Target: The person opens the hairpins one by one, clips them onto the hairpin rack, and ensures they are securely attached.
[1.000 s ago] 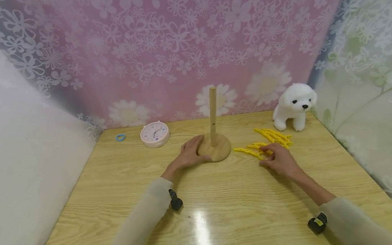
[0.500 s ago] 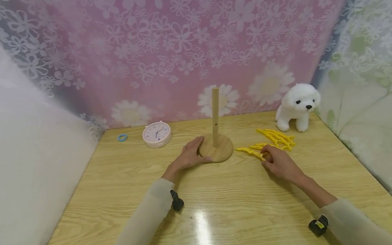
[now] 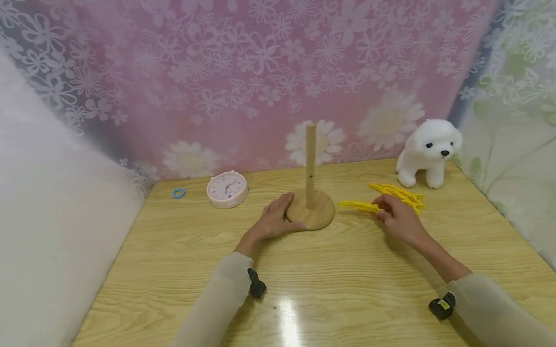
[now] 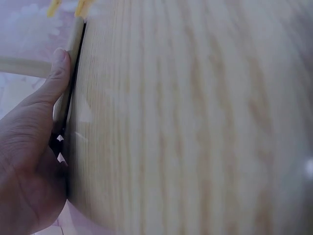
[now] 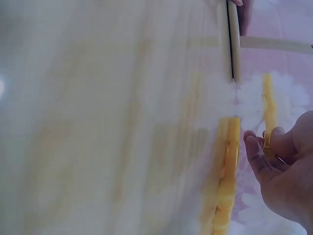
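A wooden stand with a round base point(image 3: 320, 219) and an upright post point(image 3: 310, 159) is on the table. My left hand point(image 3: 276, 217) holds the base from its left side; the thumb lies along the front rim, and the fingers reach around the left edge. To the right, my right hand point(image 3: 403, 223) pinches a thin yellow branch-like piece point(image 3: 356, 206) by its right end. The right wrist view shows that held yellow piece point(image 5: 268, 104) raised off the table. Beyond the hand lie more yellow pieces point(image 3: 393, 190), flat and overlapping, partly hidden.
A white plush dog point(image 3: 431, 153) sits at the back right. A pink clock point(image 3: 227, 189) lies left of the stand, and a small blue ring point(image 3: 178, 193) farther left. Behind the wooden table point(image 3: 337, 289) hangs a pink flowered cloth point(image 3: 238, 83).
My right hand has taken hold of one yellow piece and lifted it off the table, away from the others. The left hand stays on the stand's base. The head view has shifted slightly.
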`<state>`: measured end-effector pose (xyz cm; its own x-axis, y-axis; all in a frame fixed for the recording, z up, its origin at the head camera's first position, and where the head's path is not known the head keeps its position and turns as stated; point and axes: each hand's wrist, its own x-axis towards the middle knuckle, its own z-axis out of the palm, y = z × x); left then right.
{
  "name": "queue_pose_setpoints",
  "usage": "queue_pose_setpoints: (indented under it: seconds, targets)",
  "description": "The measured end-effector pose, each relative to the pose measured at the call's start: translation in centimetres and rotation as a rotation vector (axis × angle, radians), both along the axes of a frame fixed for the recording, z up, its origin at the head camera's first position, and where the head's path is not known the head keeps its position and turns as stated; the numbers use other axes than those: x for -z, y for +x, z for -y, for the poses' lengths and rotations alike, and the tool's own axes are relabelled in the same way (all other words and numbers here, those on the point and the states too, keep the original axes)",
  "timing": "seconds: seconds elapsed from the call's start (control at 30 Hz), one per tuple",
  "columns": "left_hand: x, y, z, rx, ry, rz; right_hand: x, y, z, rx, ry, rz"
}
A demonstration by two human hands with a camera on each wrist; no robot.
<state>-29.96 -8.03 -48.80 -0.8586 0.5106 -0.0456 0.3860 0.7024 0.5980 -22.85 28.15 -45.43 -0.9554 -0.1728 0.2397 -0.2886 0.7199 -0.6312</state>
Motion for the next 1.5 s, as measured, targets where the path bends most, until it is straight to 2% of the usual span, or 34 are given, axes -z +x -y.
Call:
queue_pose_setpoints:
  seconds: [0.2, 0.33, 0.47, 0.7, 1.07, 1.27, 1.5]
  targets:
    - [-0.3, 0.1, 0.1, -0.012, -0.003, 0.005, -0.1, -1.2, 1.3, 0.048, -0.014, -0.118]
    - [-0.4, 0.2, 0.1, -0.011, -0.004, 0.009, -0.2, -2.0, 2.1, 0.050, -0.021, -0.142]
    - [-0.5, 0.2, 0.0, -0.012, 0.002, 0.012, -0.4, -2.8, 2.9, 0.051, -0.048, -0.111]
    - [-0.5, 0.4, 0.2, -0.013, 0.003, 0.010, -0.4, -4.0, 5.0, 0.060, -0.168, -0.008]
    - [-0.1, 0.2, 0.3, -0.003, 0.007, 0.013, 0.2, -5.7, 8.4, 0.062, -0.302, 0.050]
    - [-0.3, 0.2, 0.2, -0.004, 0.001, 0.020, 0.8, -6.6, 9.1, 0.044, -0.308, 0.087]
    - [-0.5, 0.1, -0.1, -0.013, -0.005, 0.030, 1.0, -7.0, 9.6, 0.012, -0.278, 0.080]
